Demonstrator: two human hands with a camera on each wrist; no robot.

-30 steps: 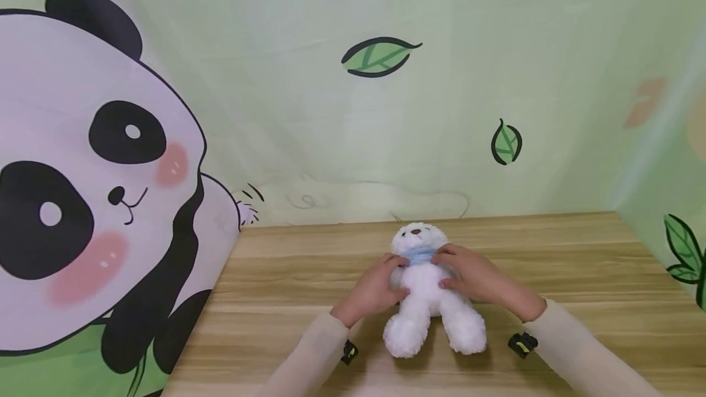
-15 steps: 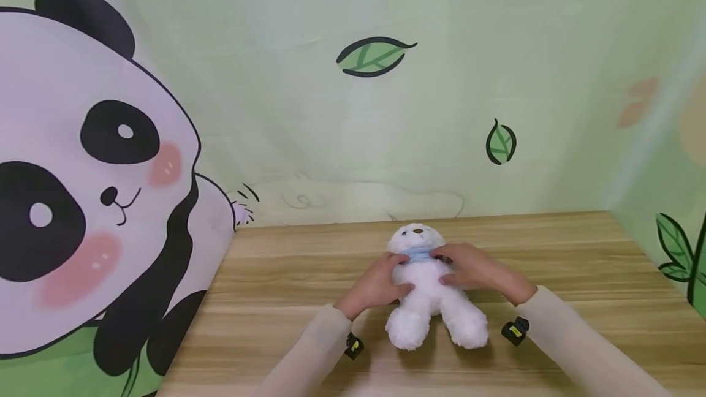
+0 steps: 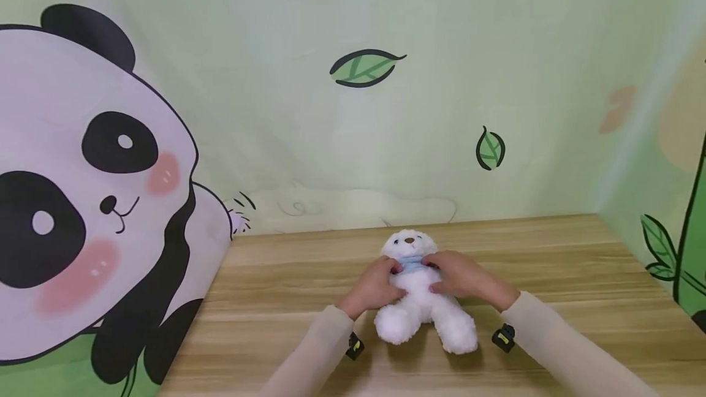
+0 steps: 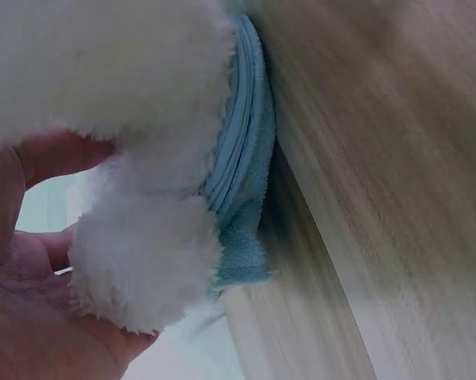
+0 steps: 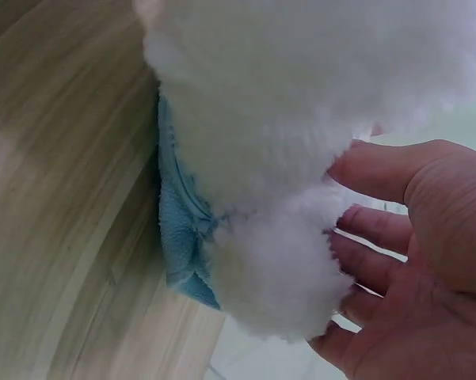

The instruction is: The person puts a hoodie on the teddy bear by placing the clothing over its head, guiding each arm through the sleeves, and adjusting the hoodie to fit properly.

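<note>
A white plush bear [image 3: 417, 283] with a brown nose lies belly up on the wooden table, its feet toward the camera. Pale blue cloth [image 3: 409, 264] wraps its neck; both wrist views show that cloth, pleated in the left one, by the wood. On the bear's left side in the head view, my left hand [image 3: 376, 285] grips it, thumb near the belly and fingers by the neck cloth. My right hand [image 3: 464, 274] holds the opposite side in the same way. Up close, the fingers of each hand curl about a stubby furry arm [image 4: 146, 261].
The wood-grain table [image 3: 562, 274] extends around the bear. Behind it hangs a pale green backdrop [image 3: 287, 127] printed with leaves and a large panda [image 3: 132, 213]. A small black device [image 3: 503, 337] sits by the right sleeve, another [image 3: 355, 345] by the left.
The head view has shifted slightly. The bear's leg on the left has swung outward and up in the picture, spreading the feet wider. Both hands stay on the bear's sides.
</note>
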